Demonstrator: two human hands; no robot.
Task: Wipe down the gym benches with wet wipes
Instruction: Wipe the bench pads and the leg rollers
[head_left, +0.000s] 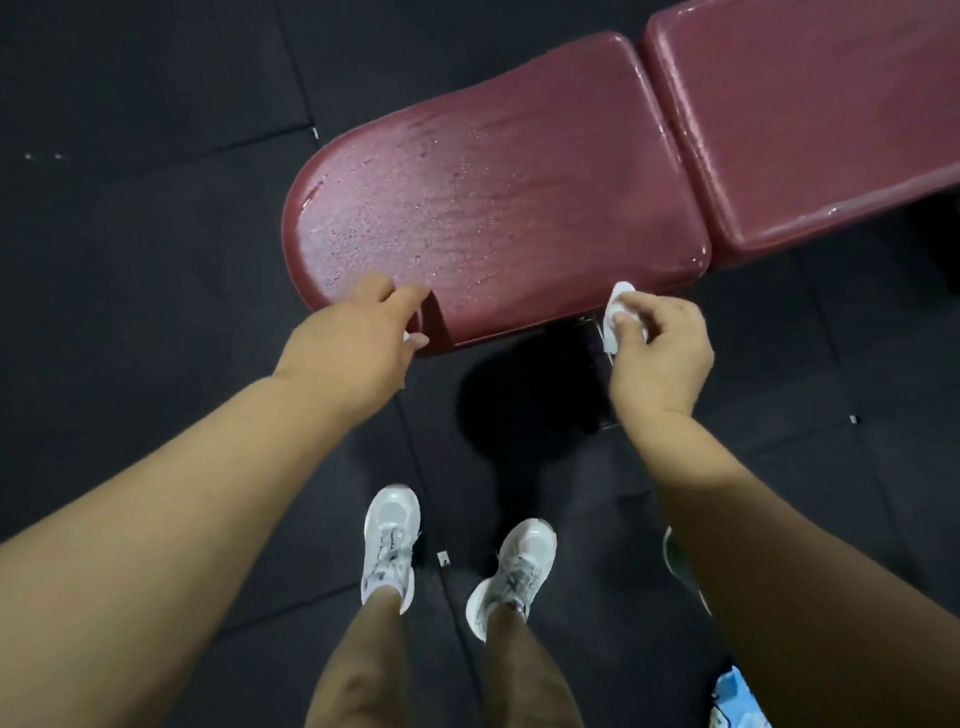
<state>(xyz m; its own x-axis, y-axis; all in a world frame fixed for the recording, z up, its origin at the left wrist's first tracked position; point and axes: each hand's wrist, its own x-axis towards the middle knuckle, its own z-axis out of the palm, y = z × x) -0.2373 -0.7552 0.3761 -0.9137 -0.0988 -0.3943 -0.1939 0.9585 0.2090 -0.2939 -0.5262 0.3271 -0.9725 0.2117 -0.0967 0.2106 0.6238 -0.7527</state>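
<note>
Two hands at the wet seat pad (493, 197): right grip (660, 353), 5 o'clock, pinches a bunched wipe (618, 306), best spread flat; left grip (358, 332), 7 o'clock, curled, contents unclear.

wet maroon bench (519, 197) on black floor mats (156, 249)

The red bench seat (493, 192) in the upper middle looks like smooth padded vinyl, shiny with wet drops. The dark floor (156, 234) looks like matt, grainy rubber.
</note>
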